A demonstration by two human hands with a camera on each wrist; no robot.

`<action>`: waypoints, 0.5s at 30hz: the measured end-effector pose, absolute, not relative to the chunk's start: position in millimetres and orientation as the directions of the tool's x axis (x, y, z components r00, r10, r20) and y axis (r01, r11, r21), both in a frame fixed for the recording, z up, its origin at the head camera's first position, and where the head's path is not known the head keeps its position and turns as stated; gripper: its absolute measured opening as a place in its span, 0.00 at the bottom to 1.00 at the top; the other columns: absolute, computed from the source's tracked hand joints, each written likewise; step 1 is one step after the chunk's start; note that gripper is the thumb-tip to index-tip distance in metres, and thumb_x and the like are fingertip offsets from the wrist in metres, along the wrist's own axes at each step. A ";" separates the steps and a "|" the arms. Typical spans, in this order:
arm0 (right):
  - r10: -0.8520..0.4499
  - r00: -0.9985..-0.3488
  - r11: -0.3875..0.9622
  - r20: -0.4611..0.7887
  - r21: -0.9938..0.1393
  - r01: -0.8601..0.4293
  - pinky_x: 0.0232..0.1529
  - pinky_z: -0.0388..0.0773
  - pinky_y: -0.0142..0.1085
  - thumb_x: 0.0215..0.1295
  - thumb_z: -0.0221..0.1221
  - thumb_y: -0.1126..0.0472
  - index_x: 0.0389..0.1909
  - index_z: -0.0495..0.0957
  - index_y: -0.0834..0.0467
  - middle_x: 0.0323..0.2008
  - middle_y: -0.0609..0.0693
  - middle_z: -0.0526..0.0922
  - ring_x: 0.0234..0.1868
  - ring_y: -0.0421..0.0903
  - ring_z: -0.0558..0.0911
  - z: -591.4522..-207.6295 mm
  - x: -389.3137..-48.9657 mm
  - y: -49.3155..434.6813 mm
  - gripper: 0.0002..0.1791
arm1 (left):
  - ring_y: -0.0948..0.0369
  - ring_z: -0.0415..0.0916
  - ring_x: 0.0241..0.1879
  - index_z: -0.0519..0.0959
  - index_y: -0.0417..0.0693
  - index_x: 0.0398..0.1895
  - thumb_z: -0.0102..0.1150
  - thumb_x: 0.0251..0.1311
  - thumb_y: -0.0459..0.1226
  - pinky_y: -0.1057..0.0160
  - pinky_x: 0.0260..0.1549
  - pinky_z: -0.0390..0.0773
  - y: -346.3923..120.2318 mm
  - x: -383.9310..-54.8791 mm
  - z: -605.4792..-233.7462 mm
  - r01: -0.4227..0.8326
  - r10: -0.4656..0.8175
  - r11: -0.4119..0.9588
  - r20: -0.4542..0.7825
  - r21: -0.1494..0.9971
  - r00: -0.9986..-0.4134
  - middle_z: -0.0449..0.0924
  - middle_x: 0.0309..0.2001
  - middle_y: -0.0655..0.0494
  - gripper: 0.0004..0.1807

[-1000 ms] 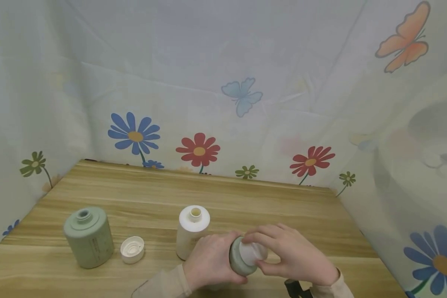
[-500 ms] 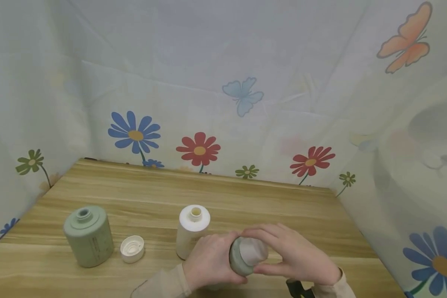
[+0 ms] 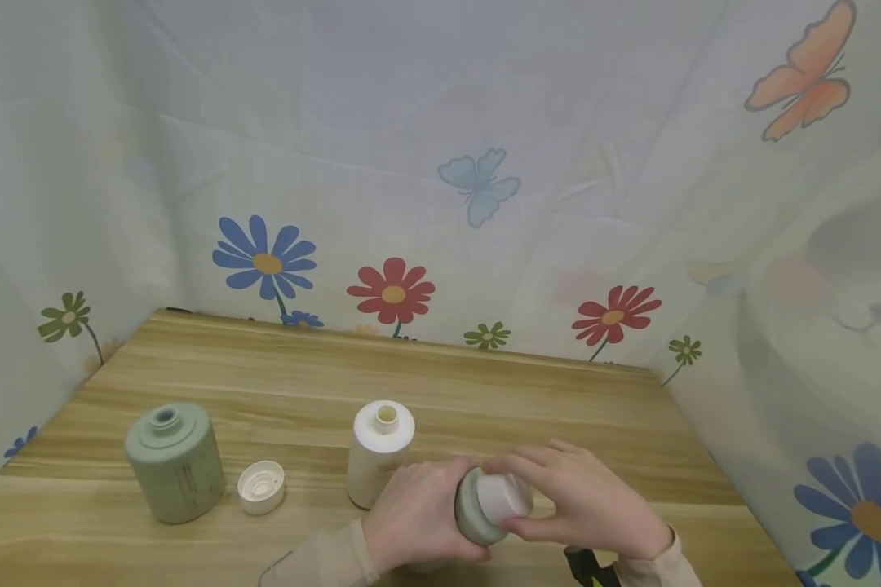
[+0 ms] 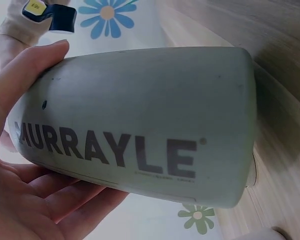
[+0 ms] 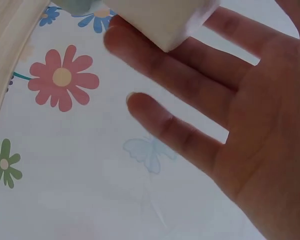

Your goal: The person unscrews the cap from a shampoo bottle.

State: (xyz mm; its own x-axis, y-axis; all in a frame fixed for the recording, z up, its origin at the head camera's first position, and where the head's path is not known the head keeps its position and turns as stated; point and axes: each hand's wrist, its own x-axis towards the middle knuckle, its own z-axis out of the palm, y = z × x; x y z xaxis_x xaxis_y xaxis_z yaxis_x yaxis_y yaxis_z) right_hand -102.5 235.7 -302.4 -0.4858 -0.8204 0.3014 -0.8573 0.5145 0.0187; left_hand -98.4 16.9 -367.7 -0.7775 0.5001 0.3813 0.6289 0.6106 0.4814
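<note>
A grey-green bottle (image 4: 140,100) with dark "MURRAYLE" lettering is gripped by my left hand (image 3: 418,515), its neck end tilted to the right and towards me in the head view. The left thumb and fingers wrap round its upper part in the left wrist view. On its neck end sits a white cap (image 3: 504,496). My right hand (image 3: 583,499) pinches this cap between thumb and fingers. The right wrist view shows fingers (image 5: 180,70) along the cap's side, with one finger apart from it. Behind my left hand stands an uncapped white bottle (image 3: 370,461), partly hidden.
A wide green bottle (image 3: 176,469) without a cap stands at the left of the wooden table (image 3: 301,375). Beside it a loose white cap (image 3: 261,487) lies with its hollow side up. A flower-printed curtain (image 3: 323,187) hangs round the back and sides.
Half a second ago the right thumb was lower, by the bottle's shoulder, and the fingers were looser; now they pinch the cap again. The left hand keeps its grip on the bottle.
</note>
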 end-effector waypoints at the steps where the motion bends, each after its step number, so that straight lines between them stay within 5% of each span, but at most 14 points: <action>1: -0.829 -0.462 0.493 0.316 0.020 -0.870 0.44 0.77 0.36 0.54 0.68 0.49 0.55 0.75 0.46 0.47 0.35 0.82 0.42 0.32 0.81 -301.6 -102.9 236.9 0.26 | 0.75 0.74 0.29 0.77 0.52 0.46 0.77 0.29 0.54 0.75 0.26 0.71 17.3 -98.1 -367.6 0.630 0.500 0.609 0.384 0.481 -0.776 0.83 0.34 0.65 0.36; 7: -0.829 -0.421 0.442 0.368 -0.031 -0.897 0.45 0.77 0.29 0.45 0.72 0.62 0.55 0.73 0.49 0.49 0.38 0.79 0.46 0.35 0.79 -297.7 -103.8 245.4 0.32 | 0.75 0.73 0.27 0.77 0.53 0.43 0.78 0.27 0.54 0.75 0.25 0.70 18.8 -96.5 -366.7 0.630 0.495 0.607 0.389 0.484 -0.777 0.82 0.31 0.67 0.34; 15: -0.779 -0.509 0.483 0.367 -0.167 -0.860 0.48 0.80 0.34 0.45 0.71 0.70 0.60 0.67 0.53 0.52 0.44 0.76 0.47 0.38 0.77 -292.7 -104.3 253.7 0.39 | 0.73 0.76 0.31 0.79 0.55 0.43 0.78 0.26 0.55 0.71 0.29 0.73 20.5 -98.4 -368.4 0.620 0.478 0.606 0.396 0.498 -0.784 0.84 0.33 0.66 0.35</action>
State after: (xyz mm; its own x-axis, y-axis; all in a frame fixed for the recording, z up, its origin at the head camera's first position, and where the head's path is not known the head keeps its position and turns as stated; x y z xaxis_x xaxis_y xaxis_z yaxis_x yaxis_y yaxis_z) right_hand -104.3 253.7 -292.7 -0.5088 -0.7788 0.3668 -0.8596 0.4828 -0.1674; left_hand -98.4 20.5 -368.4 -0.7842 0.4777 0.3960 0.6205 0.6058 0.4980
